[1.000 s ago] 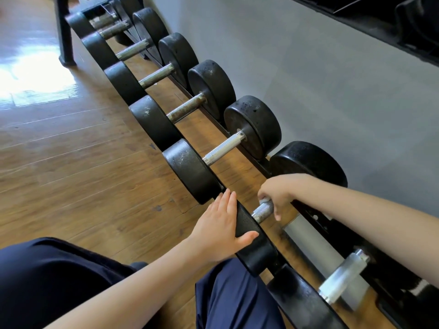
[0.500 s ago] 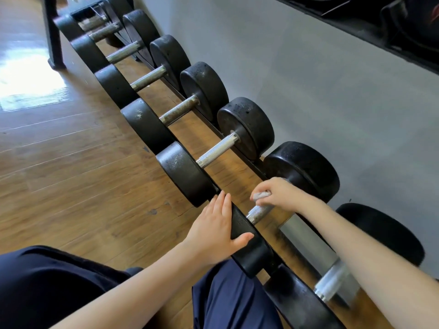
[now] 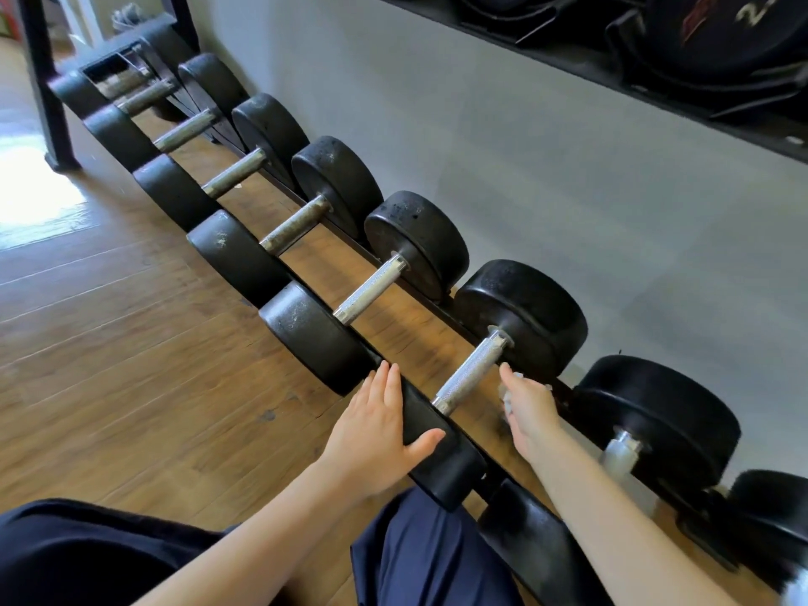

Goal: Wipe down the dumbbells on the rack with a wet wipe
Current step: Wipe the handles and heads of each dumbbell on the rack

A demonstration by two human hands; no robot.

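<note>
A row of black dumbbells is being carried on a low rack [image 3: 470, 330] running along the foot of a grey wall [image 3: 568, 177], over a wooden floor [image 3: 109, 343].

The dumbbell being worked [image 3: 472, 378] is lying across the two rails, near head at the front rail, far head [image 3: 524, 317] at the wall-side rail, its knurled steel handle [image 3: 470, 373] being left bare between them.

The left hand [image 3: 376, 435] is being laid flat over the near head [image 3: 437, 448] of that dumbbell: fingers straight and together along the outer face, thumb being hooked over the top edge. Its grip is being kept loose and flat, nothing being clasped.

The right hand [image 3: 529, 408] is being held just beside the handle, on its right, apart from the steel. Its fingers are being curled around a scrunched wet wipe [image 3: 507, 398], white, only partly showing at the fingers; the grip is being closed on it.

The neighbouring dumbbell to the right [image 3: 656, 422] is being partly hidden by the right forearm. Further dumbbells [image 3: 371, 286] are being seen receding toward the far left end of the rack. Above, an upper shelf [image 3: 656, 80] is being loaded with dark weights, detail too blurred to tell.
</note>
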